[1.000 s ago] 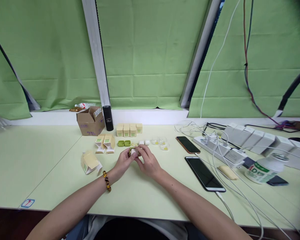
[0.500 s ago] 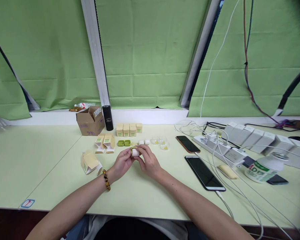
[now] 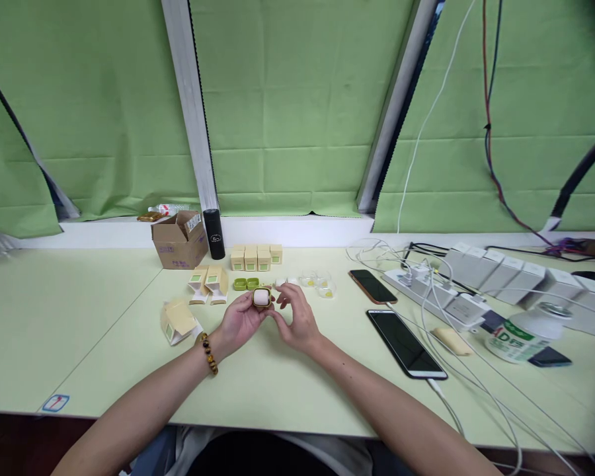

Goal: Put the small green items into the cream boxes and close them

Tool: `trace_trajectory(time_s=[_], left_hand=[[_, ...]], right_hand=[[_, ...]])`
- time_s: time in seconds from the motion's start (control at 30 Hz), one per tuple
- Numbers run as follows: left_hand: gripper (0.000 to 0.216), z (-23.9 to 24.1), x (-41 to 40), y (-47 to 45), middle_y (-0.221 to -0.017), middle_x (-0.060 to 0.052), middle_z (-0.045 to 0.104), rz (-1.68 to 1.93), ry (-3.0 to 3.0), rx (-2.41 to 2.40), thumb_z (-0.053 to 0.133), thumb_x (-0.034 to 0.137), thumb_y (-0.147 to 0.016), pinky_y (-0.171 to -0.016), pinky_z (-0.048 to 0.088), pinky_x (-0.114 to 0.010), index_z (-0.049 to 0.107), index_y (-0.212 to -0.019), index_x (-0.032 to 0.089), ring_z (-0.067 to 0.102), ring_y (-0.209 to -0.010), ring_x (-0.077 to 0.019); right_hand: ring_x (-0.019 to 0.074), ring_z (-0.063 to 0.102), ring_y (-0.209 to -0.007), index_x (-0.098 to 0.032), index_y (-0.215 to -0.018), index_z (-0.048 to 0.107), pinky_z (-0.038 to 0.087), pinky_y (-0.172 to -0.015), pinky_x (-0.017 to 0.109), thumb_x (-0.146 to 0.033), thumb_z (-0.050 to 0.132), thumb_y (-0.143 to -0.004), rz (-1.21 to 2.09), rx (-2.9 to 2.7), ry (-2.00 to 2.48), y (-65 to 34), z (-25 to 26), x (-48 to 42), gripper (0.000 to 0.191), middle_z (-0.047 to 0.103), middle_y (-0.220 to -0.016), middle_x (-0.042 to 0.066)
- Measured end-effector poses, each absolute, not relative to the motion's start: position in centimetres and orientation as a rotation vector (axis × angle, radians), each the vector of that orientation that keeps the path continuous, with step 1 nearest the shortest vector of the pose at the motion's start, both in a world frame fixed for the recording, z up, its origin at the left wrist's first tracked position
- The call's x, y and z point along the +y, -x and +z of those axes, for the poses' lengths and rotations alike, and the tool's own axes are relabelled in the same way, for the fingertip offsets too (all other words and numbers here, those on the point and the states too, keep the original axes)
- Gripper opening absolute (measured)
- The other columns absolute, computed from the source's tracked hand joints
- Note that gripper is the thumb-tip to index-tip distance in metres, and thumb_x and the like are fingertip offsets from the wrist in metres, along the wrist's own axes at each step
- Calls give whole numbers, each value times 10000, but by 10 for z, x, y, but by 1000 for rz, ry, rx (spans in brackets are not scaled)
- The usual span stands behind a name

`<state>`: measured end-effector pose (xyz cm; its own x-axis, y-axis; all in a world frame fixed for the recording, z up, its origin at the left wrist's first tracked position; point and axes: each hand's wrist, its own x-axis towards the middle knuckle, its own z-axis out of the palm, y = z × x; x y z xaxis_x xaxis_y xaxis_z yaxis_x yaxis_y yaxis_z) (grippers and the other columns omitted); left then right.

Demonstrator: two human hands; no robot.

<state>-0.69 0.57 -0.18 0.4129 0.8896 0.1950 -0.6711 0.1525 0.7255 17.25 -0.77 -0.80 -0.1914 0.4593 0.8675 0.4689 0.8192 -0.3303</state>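
My left hand [image 3: 241, 322] is closed round a small green square case with a rounded white block [image 3: 262, 297] seated in it, its white face turned up toward me. Just right of it, my right hand [image 3: 298, 322] has its fingers apart and holds nothing; whether a fingertip still touches the case's edge is hard to tell. Behind the hands lie two empty green cases [image 3: 246, 284], small white pieces [image 3: 280, 282] partly covered by my right fingers, and clear domed covers [image 3: 323, 284] with yellow spots.
Several closed cream boxes [image 3: 250, 258] stand in a row behind. Opened cream boxes [image 3: 178, 322] sit left, near a cardboard carton [image 3: 179, 241] and a black flask [image 3: 213, 234]. To the right are phones [image 3: 406, 344], a power strip [image 3: 429, 301], loose cables and a white bottle [image 3: 528, 332].
My right fingers have come off the white block and spread apart to the right. My left hand has tilted the case and moved it slightly left and up.
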Motion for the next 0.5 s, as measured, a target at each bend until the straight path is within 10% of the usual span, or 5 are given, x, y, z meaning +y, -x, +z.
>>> trace_trajectory(time_s=[0.27,0.5], left_hand=[[345,6,5,8,-1089,-128,706,1220,-935,355,709,279,-892,-941,522,-395,699,-1198,121,668,-943,-218],[524,9,-1,5,-1288,-88,624,1585,-1358,679,837,276,-817,-1055,455,-325,635,-1299,237,588,-1211,-217]], right_hand=[[173,622,-722,-210,-1028,593,500,-578,272,-238,565,-958,11,-1744,815,-177,-13,2,80,673,-852,42],[149,636,-623,-218,-900,620,488,-540,250,-287,599,-959,195,-1712,1006,-179,-19,10,94,714,-793,7]])
